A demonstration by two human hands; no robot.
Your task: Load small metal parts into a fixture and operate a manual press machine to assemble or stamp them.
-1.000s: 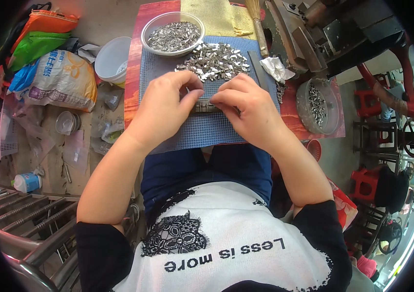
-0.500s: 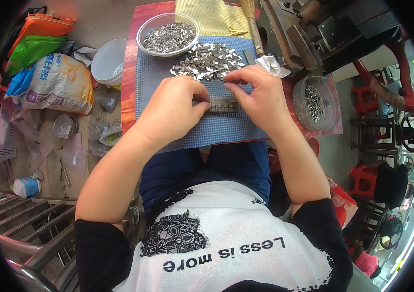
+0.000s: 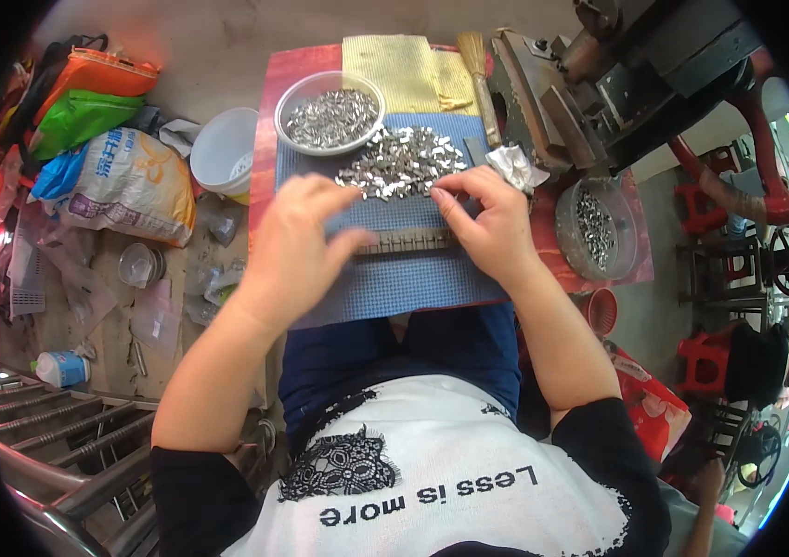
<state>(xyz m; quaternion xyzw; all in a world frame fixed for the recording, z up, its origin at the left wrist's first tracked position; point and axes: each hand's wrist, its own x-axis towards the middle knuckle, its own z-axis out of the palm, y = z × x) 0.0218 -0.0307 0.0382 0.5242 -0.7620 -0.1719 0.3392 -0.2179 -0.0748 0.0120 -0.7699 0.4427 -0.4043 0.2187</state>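
Your lap: a blue mat (image 3: 394,288) lies across your knees and serves as the desk; both your hands work over it.
Metal strip: one narrow toothed strip (image 3: 408,242) lies on the mat between your hands, its long axis running left to right across you.
Left hand: your left hand (image 3: 297,246) hovers over the strip's left end, fingers (image 3: 339,195) loosely curled and spread; you seem to grip nothing, though the underside is hidden.
Right hand: your right hand (image 3: 492,223) rests at the strip's right end, its fingers pinched together at the near edge of the pile; whether a piece sits between them you cannot tell from here.
Key relation: the loose pile of small metal pieces (image 3: 404,160) lies just beyond the strip, straight ahead of your fingertips; your right hand touches its edge and is the nearer one, your left is a little short of it.
Count: one strip, one pile, far too many pieces to count.
Farther: one white bowl of like pieces (image 3: 329,116) stands beyond the pile to the left; a second, clear bowl of pieces (image 3: 596,227) sits to your right.
Farthest: one yellow cloth (image 3: 404,70) and one small brush (image 3: 480,74) lie at the back.
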